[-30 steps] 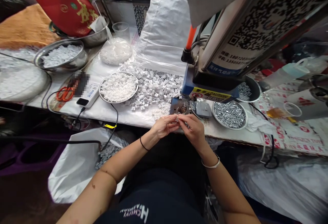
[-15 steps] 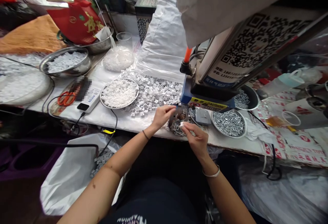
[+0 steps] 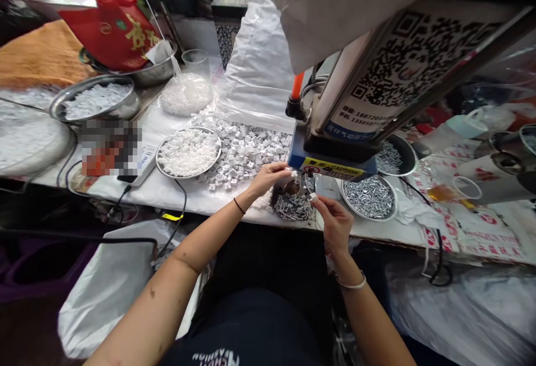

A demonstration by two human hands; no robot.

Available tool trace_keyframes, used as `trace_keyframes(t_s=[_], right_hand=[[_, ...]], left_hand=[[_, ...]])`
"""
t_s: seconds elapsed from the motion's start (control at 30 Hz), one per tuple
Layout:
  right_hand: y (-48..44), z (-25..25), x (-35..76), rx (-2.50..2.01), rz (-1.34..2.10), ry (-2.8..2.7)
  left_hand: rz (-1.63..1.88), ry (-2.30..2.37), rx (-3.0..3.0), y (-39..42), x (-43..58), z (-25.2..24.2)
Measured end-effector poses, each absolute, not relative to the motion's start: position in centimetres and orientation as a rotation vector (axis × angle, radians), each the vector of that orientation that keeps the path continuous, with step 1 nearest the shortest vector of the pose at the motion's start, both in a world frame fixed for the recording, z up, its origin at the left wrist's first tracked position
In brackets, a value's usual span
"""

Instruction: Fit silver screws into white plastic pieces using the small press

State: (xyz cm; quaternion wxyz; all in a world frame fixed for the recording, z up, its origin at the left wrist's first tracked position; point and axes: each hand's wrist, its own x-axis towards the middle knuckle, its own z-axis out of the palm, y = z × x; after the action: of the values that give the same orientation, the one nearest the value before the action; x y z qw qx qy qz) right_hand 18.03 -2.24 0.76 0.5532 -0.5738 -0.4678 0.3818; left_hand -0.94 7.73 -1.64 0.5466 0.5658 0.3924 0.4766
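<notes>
My left hand (image 3: 268,179) is closed in a pinch at the press, with a small white piece (image 3: 293,174) at its fingertips; its exact shape is too small to tell. Between thumb and forefinger, my right hand (image 3: 337,220) grips a small white plastic block (image 3: 313,196), to the right of the left hand. Below and between the hands lies a dark base (image 3: 293,208) strewn with small metal pins. Over it stands the blue press head (image 3: 335,165) with a yellow caution label.
Left of the press lie a heap of white blocks (image 3: 251,151) and a plate (image 3: 157,166) of small white pieces. A bowl (image 3: 393,209) holds metal pins on the right, with a dark pan (image 3: 412,159) behind. A cable (image 3: 184,198) hangs over the front edge.
My right hand has drawn back to the right with the white block. The left hand has moved slightly right under the press head, and a white piece now shows at its fingertips.
</notes>
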Motion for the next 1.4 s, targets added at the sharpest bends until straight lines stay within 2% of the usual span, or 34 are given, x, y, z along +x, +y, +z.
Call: trace_keyframes(t_s=[0.27, 0.5, 0.8, 1.13, 1.23, 1.4], right_hand=[[2.1, 1.5, 16.4, -1.290, 0.872, -1.245], [3.6, 1.8, 16.0, -1.380, 0.608, -1.611], [3.9, 2.3, 16.5, -1.160, 0.276, -1.995], [3.2, 2.8, 17.4, -1.187, 0.252, -2.161], [2.6, 1.5, 19.5, -1.373, 0.094, -2.123], [1.2, -3.5, 23.5, -1.574, -0.116, -2.300]], left_hand=[[1.141, 0.864, 1.512, 6.1, -0.1, -1.9], [1.154, 0.884, 1.486, 6.2, 0.2, -2.2], [1.146, 0.832, 1.431, 6.2, 0.1, -2.6], [1.228, 0.805, 1.557, 6.2, 0.3, -2.0], [1.191, 0.798, 1.590, 6.7, 0.2, -2.1], [1.132, 0.773, 1.593, 7.2, 0.1, -2.0]])
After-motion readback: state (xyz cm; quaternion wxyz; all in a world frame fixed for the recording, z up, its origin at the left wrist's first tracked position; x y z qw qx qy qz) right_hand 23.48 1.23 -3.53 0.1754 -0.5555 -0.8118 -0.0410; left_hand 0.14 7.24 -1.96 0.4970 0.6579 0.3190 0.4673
